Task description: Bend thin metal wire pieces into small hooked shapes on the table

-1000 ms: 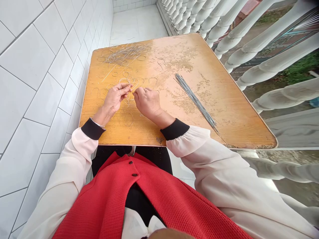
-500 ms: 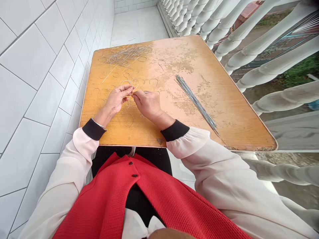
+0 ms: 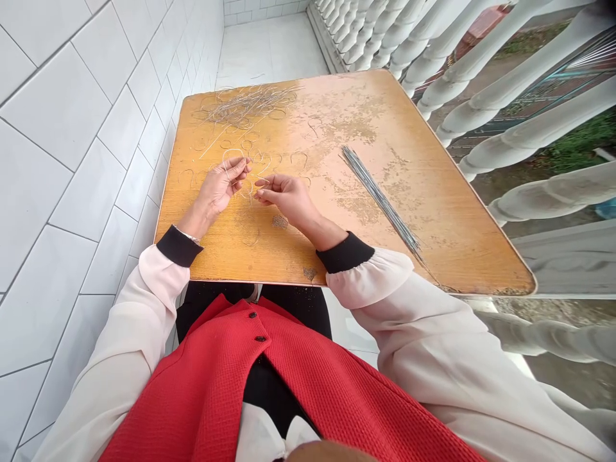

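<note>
My left hand (image 3: 220, 186) pinches a thin silver wire (image 3: 233, 154), bent into a loop above its fingers. My right hand (image 3: 285, 196) is a short gap to the right, its fingertips drawn together; any wire in them is too fine to tell. Several small bent wire pieces (image 3: 298, 158) lie around both hands on the orange wooden tabletop (image 3: 428, 224). Farther up sits a tangled heap of thin wire (image 3: 250, 106). To the right of my hands lies a bundle of straight grey rods (image 3: 380, 199).
A white tiled wall (image 3: 72, 160) runs along the table's left side. White balusters (image 3: 481, 64) line the right side. Tiled floor (image 3: 272, 48) extends beyond the far edge. The tabletop's finish is worn and blotchy.
My right hand has drawn rightward, away from my left hand, and their fingertips no longer meet. The wire loop now stands higher above my left fingers.
</note>
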Action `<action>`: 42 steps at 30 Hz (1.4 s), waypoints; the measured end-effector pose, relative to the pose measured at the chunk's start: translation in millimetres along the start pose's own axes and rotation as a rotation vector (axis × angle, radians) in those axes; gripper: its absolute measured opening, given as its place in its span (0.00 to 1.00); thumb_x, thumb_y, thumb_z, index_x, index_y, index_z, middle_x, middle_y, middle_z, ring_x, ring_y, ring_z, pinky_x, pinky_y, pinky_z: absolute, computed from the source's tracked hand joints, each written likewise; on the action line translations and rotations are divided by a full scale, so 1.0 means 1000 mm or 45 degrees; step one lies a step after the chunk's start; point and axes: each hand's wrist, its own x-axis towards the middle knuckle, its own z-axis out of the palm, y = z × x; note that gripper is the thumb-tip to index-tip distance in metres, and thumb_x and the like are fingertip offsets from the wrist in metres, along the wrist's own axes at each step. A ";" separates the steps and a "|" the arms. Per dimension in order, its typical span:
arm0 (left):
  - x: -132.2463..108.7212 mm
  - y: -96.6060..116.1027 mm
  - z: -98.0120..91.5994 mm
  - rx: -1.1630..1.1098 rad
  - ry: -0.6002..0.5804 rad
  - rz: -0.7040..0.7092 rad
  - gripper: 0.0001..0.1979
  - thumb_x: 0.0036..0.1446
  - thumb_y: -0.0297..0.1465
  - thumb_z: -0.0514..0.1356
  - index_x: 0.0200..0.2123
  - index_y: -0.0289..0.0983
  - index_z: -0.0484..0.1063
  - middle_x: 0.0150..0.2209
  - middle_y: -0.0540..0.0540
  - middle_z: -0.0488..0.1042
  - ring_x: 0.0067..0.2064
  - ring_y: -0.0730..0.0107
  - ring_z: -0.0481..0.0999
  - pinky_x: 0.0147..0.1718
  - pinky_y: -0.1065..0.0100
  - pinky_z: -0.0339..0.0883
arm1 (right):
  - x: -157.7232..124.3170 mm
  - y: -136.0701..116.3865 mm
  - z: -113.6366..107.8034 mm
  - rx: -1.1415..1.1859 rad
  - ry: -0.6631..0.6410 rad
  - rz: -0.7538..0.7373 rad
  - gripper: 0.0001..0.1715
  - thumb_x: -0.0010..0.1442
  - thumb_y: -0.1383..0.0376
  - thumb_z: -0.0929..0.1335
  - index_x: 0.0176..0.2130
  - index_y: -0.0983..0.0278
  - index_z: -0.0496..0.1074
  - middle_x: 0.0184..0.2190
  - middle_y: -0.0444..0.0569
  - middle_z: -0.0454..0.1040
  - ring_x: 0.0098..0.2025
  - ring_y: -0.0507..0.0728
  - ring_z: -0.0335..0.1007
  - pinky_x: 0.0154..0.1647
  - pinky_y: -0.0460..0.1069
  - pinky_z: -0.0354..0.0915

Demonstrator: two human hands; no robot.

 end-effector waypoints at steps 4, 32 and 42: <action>0.001 0.001 -0.002 -0.006 0.008 0.010 0.04 0.65 0.26 0.65 0.35 0.36 0.77 0.31 0.54 0.76 0.28 0.87 0.72 0.28 0.81 0.63 | -0.004 -0.003 0.001 0.152 -0.044 0.077 0.07 0.55 0.73 0.74 0.36 0.64 0.77 0.25 0.43 0.76 0.26 0.49 0.68 0.30 0.45 0.65; -0.001 -0.004 -0.005 0.093 -0.184 -0.017 0.09 0.63 0.20 0.63 0.30 0.33 0.78 0.27 0.52 0.78 0.25 0.86 0.72 0.30 0.79 0.65 | -0.006 -0.010 -0.004 0.075 -0.012 -0.032 0.17 0.65 0.58 0.72 0.27 0.63 0.75 0.27 0.47 0.77 0.27 0.50 0.70 0.29 0.44 0.68; -0.005 -0.008 0.001 0.314 -0.076 0.052 0.10 0.61 0.18 0.63 0.28 0.32 0.78 0.25 0.51 0.77 0.25 0.84 0.72 0.28 0.77 0.65 | -0.002 -0.013 -0.001 -0.038 0.078 -0.069 0.19 0.65 0.76 0.66 0.24 0.63 0.71 0.21 0.43 0.73 0.21 0.47 0.64 0.24 0.43 0.63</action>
